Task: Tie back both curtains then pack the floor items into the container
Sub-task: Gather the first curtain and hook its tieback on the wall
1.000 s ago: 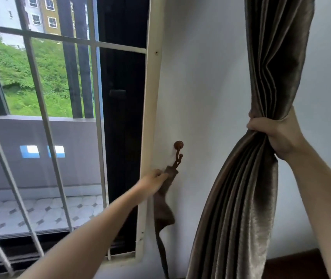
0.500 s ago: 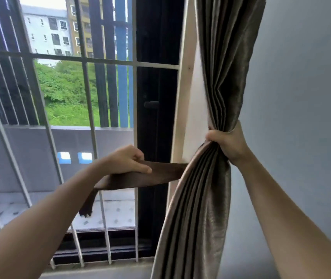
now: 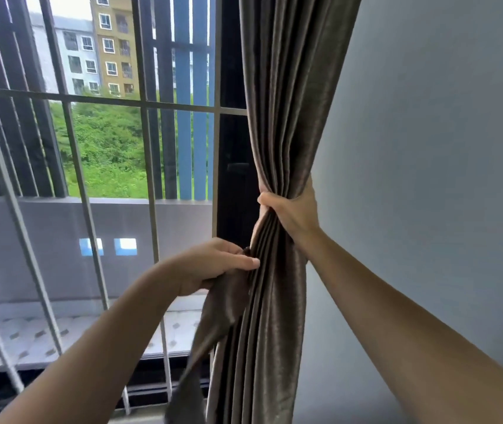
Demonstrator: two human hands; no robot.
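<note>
A brown satin curtain (image 3: 287,102) hangs at the window's right edge, gathered into a tight bundle. My right hand (image 3: 293,211) grips the bundle at its waist. Just below and to the left, my left hand (image 3: 213,266) holds a matching brown tie-back strap (image 3: 213,325) and presses it against the curtain's front folds. The strap's loose end dangles down to the sill. The wall hook is hidden behind the curtain. No floor items or container are in view.
A barred window (image 3: 149,209) with white bars fills the left half, a tiled balcony and buildings beyond. A dark window frame (image 3: 233,179) stands just left of the curtain. A plain grey wall (image 3: 427,179) fills the right.
My left hand took the strap off the hook, pulled it out to the left, then brought it right against the curtain. My right hand carried the gathered curtain left, covering the hook.
</note>
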